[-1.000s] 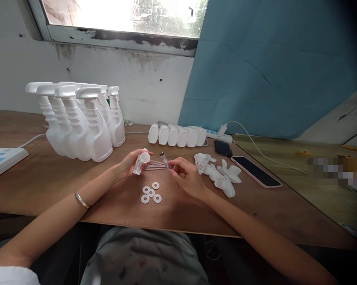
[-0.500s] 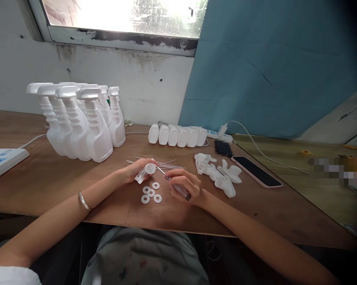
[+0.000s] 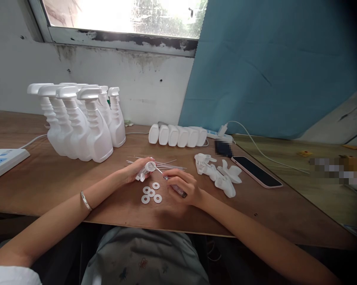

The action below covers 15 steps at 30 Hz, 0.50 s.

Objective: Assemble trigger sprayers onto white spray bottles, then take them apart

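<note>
The left hand (image 3: 140,166) is gripping a smooth white plastic sprayer part (image 3: 142,175) by its body, above the brown tabletop (image 3: 121,209); the right hand (image 3: 184,186) is holding a slim tool (image 3: 178,190) by its translucent handle, the straight metal shaft pointing to the part's round collar; whether its tip is touching inside, I cannot tell; five flat, ring-shaped white washers (image 3: 157,198) are lying nearby; thin, straight tubes (image 3: 166,163), too overlapped to count, are lying beyond; six rounded white covers (image 3: 172,135) are standing in one row.
</note>
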Each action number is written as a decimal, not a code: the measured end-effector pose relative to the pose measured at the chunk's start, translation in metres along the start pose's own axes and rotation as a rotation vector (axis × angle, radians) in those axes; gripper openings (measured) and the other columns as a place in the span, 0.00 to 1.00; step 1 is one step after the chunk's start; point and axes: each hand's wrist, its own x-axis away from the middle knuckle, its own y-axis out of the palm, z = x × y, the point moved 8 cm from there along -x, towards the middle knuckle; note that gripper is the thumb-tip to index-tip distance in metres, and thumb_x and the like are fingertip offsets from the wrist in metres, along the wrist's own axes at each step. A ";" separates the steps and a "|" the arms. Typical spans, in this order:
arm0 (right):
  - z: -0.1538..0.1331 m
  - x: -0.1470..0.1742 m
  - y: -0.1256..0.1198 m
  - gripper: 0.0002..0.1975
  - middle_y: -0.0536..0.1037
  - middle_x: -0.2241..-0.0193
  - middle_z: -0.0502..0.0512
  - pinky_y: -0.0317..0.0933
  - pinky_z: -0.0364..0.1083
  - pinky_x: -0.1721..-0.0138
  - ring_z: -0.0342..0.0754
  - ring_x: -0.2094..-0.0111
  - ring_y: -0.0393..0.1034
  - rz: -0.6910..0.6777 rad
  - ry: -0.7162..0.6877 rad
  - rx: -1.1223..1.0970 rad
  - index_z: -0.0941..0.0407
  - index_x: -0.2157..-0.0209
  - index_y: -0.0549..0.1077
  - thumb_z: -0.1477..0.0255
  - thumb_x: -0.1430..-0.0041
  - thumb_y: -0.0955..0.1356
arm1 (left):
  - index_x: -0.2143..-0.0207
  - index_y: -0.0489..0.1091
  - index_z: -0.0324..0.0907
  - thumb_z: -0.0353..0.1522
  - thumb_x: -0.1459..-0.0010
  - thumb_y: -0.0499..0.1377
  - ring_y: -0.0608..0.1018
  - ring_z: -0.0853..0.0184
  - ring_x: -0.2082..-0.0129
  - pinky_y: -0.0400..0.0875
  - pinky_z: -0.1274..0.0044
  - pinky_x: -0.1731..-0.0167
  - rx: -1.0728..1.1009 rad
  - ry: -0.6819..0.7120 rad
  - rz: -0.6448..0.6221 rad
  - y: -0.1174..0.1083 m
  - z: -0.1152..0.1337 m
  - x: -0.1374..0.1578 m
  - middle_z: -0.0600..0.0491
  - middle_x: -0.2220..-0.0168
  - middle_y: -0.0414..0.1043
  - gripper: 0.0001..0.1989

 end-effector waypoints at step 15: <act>0.022 -0.003 -0.007 0.04 0.76 0.70 0.55 0.67 0.46 0.63 0.47 0.63 0.73 0.077 0.357 -0.147 0.55 0.74 0.65 0.76 0.46 0.64 | 0.79 0.62 0.38 0.39 0.47 0.53 0.63 0.75 0.90 0.55 0.84 0.91 -0.043 -0.018 0.156 -0.010 -0.003 0.000 0.56 0.87 0.61 0.14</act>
